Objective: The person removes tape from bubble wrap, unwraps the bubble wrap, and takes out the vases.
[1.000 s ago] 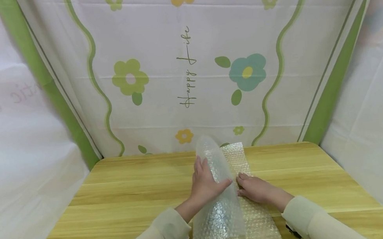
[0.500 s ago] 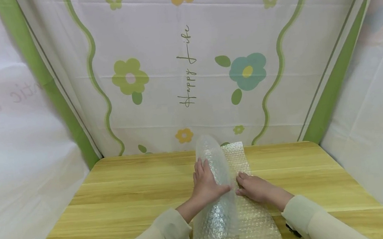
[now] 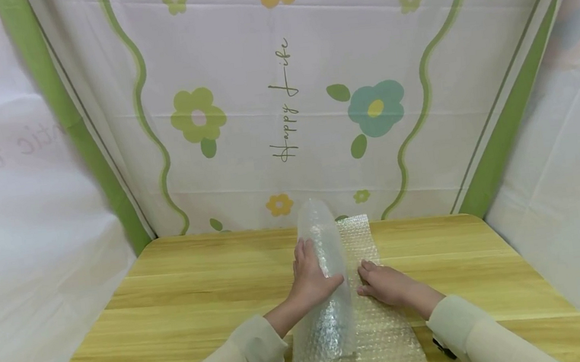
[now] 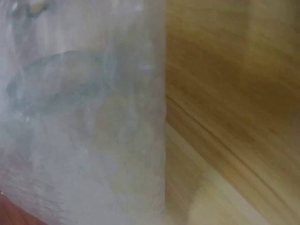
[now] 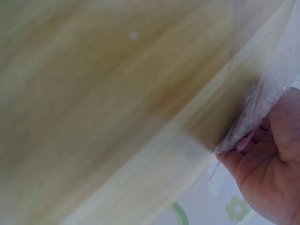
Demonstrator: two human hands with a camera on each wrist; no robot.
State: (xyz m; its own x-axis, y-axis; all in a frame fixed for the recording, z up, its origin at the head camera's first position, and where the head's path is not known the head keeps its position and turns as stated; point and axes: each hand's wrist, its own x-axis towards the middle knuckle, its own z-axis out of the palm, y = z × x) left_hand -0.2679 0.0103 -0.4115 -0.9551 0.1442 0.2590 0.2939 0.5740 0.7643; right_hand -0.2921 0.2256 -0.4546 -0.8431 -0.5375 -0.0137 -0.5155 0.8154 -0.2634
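Observation:
A sheet of bubble wrap (image 3: 383,337) lies lengthwise on the table, its left part folded over into a tall, rounded bundle (image 3: 332,319). My left hand (image 3: 309,280) rests on that bundle with fingers stretched upward and thumb out to the right. In the left wrist view, a greenish oval outline (image 4: 61,82) shows dimly through the wrap; what it belongs to is unclear. Just right of the fold, my right hand (image 3: 384,283) pinches the flat layer. The right wrist view has this hand (image 5: 276,159) at the wrap's edge, its fingers partly hidden by plastic.
The wooden table (image 3: 201,298) spreads out on both sides of the wrap. A printed white curtain (image 3: 245,168) hangs behind its far edge, and white fabric walls (image 3: 579,172) stand at the sides.
The folded layer's right edge has drawn leftward and the bundle looks narrower and taller. My left thumb has shifted slightly left with it. My right hand has stayed almost still.

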